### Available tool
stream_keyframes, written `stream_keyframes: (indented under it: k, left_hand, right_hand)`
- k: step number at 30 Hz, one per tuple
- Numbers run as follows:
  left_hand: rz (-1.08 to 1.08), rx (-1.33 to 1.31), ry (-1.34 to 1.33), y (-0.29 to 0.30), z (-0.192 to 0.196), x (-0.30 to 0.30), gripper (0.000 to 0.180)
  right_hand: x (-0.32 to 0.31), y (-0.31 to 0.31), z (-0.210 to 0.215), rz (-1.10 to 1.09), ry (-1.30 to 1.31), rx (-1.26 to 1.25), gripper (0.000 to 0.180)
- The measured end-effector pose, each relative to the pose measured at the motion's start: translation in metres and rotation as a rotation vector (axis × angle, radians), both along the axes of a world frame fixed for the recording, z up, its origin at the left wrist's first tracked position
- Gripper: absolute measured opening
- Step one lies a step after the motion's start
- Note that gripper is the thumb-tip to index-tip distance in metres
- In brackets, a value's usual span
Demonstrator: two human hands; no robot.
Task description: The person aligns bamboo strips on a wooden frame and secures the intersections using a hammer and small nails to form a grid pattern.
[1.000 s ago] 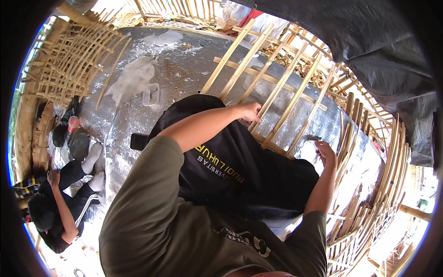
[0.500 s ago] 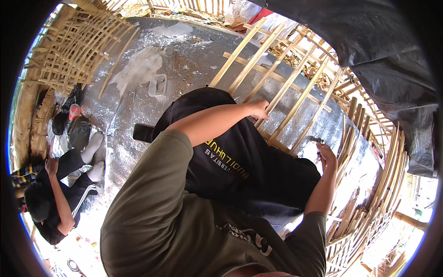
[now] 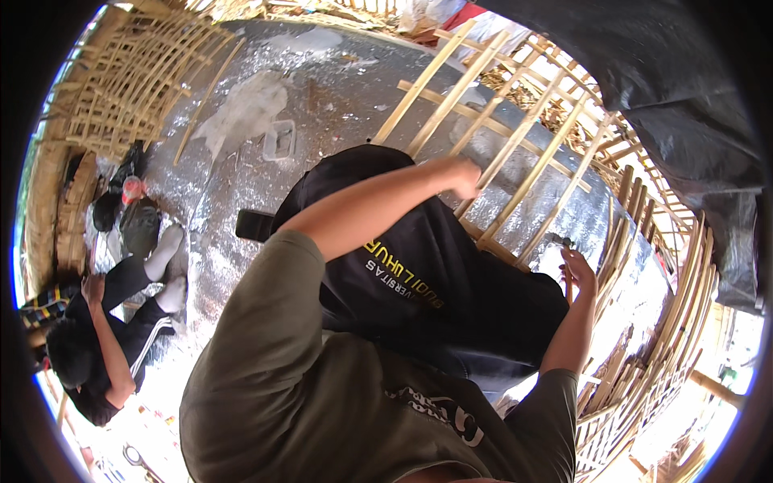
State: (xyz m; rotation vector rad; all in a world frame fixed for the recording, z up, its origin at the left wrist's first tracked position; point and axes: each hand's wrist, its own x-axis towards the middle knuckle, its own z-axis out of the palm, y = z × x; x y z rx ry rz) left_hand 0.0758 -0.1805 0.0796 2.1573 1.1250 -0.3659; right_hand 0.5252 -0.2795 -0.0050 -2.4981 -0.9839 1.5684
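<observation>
My left hand (image 3: 460, 175) is closed around a pale bamboo slat (image 3: 515, 137) of a lattice frame, with the arm stretched across my black trousers (image 3: 419, 282). My right hand (image 3: 576, 272) is raised beside another slat at the lattice's right. It pinches a small dark-tipped tool (image 3: 564, 241); what kind of tool is too small to tell. I wear an olive shirt (image 3: 306, 386).
The curved bamboo lattice (image 3: 644, 274) runs from the top centre down the right side. A woven bamboo panel (image 3: 121, 88) stands upper left. A person in black with white socks (image 3: 121, 322) sits lower left. A black tarp (image 3: 668, 88) hangs upper right. The ground is grey concrete (image 3: 338, 105).
The view has shifted slightly. My left hand stays on the slat and my right hand stays raised with the small tool.
</observation>
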Motion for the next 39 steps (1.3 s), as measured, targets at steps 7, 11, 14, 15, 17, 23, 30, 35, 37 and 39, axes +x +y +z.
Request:
stream_keyframes:
  k: [7,11,14,15,17,23,30,35,37,39]
  left_hand:
    - [0.386,-0.42,-0.667,0.049,0.07,-0.185,0.042]
    - [1.155,-0.083,-0.7,0.068,-0.013,-0.35,0.041]
    - [1.489,0.377,-0.225,0.059,-0.107,-0.512,0.047]
    - [1.475,0.55,0.048,0.035,-0.116,-0.577,0.049]
    - [1.545,0.667,0.27,0.02,-0.138,-0.608,0.046]
    - [1.608,0.504,0.618,0.006,-0.14,-0.665,0.067]
    - [1.484,0.324,0.854,0.016,-0.175,-0.75,0.092]
    - [1.759,0.417,0.645,0.07,-0.193,-0.646,0.06]
    - [1.626,0.56,0.808,0.041,-0.135,-0.646,0.034]
    - [1.553,0.693,0.788,0.013,-0.135,-0.658,0.029]
  right_hand:
    - [0.012,0.003,0.005,-0.053,-0.033,-0.065,0.057]
    - [0.022,0.006,-0.015,-0.08,-0.004,-0.012,0.046]
    - [0.026,0.007,-0.038,-0.049,0.054,-0.013,0.044]
    - [0.014,0.012,-0.046,-0.039,0.07,-0.023,0.045]
    - [0.01,0.007,-0.033,-0.068,0.014,-0.032,0.045]
    - [0.032,-0.005,-0.03,-0.107,-0.086,-0.044,0.048]
    - [0.041,-0.015,-0.052,-0.088,-0.183,-0.006,0.057]
    - [0.067,-0.041,-0.019,-0.006,-0.347,-0.001,0.061]
    - [0.033,-0.017,-0.037,0.052,-0.247,0.004,0.066]
    - [0.032,-0.016,-0.044,0.049,-0.221,-0.018,0.071]
